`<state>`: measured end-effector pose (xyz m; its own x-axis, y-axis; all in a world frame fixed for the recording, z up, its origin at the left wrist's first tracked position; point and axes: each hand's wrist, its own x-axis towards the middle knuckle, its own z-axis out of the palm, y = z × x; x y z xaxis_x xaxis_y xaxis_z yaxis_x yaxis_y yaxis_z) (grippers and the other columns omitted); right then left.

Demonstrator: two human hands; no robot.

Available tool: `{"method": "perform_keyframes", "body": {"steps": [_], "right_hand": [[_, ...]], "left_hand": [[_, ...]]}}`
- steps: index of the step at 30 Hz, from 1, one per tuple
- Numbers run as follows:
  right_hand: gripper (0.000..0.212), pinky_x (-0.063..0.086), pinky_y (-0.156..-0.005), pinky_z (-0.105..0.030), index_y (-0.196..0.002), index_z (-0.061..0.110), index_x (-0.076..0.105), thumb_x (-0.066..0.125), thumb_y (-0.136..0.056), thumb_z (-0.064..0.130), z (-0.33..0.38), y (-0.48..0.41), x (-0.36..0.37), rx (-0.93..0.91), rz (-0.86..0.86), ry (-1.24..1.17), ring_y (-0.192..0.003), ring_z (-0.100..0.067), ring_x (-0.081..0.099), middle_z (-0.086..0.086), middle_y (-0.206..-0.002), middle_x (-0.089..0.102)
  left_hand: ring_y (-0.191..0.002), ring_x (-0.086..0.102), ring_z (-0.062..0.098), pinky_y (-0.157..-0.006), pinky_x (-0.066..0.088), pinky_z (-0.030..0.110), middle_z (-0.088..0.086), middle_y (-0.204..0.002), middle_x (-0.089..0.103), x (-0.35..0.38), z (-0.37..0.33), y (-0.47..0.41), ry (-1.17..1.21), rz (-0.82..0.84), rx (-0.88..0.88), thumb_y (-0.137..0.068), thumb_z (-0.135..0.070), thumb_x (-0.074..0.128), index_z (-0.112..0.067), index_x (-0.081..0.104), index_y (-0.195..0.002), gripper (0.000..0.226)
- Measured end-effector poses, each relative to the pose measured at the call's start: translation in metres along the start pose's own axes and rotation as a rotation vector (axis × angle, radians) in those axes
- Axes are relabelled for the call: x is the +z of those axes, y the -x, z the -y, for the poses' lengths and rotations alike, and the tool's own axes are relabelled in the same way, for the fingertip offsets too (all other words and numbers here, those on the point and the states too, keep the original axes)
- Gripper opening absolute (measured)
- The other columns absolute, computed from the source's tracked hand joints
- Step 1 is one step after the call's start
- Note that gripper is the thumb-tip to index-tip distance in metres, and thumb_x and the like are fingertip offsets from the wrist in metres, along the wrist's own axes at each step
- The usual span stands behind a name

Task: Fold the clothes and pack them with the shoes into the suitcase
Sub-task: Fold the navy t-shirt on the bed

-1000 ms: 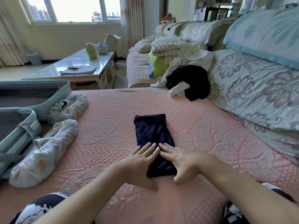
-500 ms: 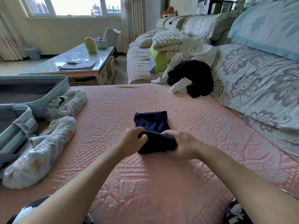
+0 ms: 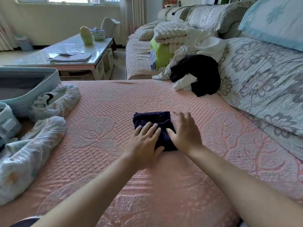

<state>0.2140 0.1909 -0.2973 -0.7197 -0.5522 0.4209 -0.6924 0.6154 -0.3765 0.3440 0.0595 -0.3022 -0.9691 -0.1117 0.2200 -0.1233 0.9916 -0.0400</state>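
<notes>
Left hand (image 3: pixel 144 141) and right hand (image 3: pixel 184 133), fingers straight and spread, press flat on the folded navy garment (image 3: pixel 151 117) at mid pink quilted sofa cover (image 3: pixel 98 122). Bagged shoes (image 3: pixel 54 102) touch the open suitcase (image 3: pixel 32 95), left. Unfolded clothes (image 3: pixel 196 74) lie behind, coffee table (image 3: pixel 68 46) beyond.

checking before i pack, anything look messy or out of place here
Yes: a black and white clothes heap lies crumpled and unfolded against the floral cushion. The folded navy garment looks tidy.

body | 2 forearms (image 3: pixel 91 187) bare | dark garment (image 3: pixel 27 222) under left elbow
</notes>
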Motion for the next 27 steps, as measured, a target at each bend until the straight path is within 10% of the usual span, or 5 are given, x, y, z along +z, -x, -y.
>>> {"method": "perform_keyframes", "body": {"steps": [4,8,13,19,27], "right_hand": [[0.057,0.04,-0.112,-0.047,-0.142,0.01,0.056,0.047,-0.085,0.011,-0.007,-0.001,0.0,-0.434,0.153,0.073,-0.135,-0.032,0.048,-0.012,-0.148,0.051],[0.069,0.005,-0.126,-0.033,-0.16,0.017,0.021,0.041,-0.094,0.015,-0.005,0.004,-0.01,-0.259,0.613,0.084,-0.154,-0.012,0.005,0.001,-0.168,0.013],[0.097,-0.008,-0.124,-0.04,-0.16,0.028,-0.011,0.053,-0.09,0.046,-0.003,0.007,-0.011,-0.224,0.74,0.296,-0.152,-0.009,-0.017,0.011,-0.166,-0.018],[0.091,0.001,-0.124,-0.027,-0.162,0.019,0.004,0.058,-0.091,0.039,0.004,0.005,-0.009,-0.19,0.644,0.196,-0.155,-0.013,0.002,0.0,-0.169,0.002],[0.051,0.047,-0.094,-0.028,-0.134,0.031,0.059,0.063,-0.082,0.027,0.017,0.006,-0.031,-0.085,0.484,-0.004,-0.113,-0.023,0.062,-0.002,-0.124,0.067]], "left_hand": [[-0.153,0.003,0.017,-0.125,0.001,0.038,-0.001,-0.166,0.012,0.005,0.012,-0.004,0.045,0.093,0.039,-0.083,-0.07,0.008,-0.018,0.017,-0.158,0.092],[-0.152,0.003,0.011,-0.125,0.005,0.035,-0.004,-0.166,0.009,0.003,0.025,-0.003,0.054,0.121,0.01,-0.088,-0.074,0.04,-0.02,0.016,-0.158,0.092],[-0.153,-0.005,0.014,-0.124,0.006,0.037,0.0,-0.166,-0.005,-0.014,0.03,-0.006,-0.062,0.255,-0.056,-0.084,-0.074,0.05,-0.016,0.005,-0.159,0.105],[-0.149,0.014,0.025,-0.121,0.015,0.035,0.008,-0.163,0.013,-0.016,0.008,0.003,-0.099,0.065,0.016,-0.095,-0.022,0.047,-0.008,0.015,-0.156,0.07],[-0.104,0.062,0.018,-0.079,0.045,0.025,-0.007,-0.115,0.067,-0.032,0.025,0.003,0.285,0.045,-0.179,-0.076,-0.032,0.071,-0.032,0.061,-0.125,0.051]]}}
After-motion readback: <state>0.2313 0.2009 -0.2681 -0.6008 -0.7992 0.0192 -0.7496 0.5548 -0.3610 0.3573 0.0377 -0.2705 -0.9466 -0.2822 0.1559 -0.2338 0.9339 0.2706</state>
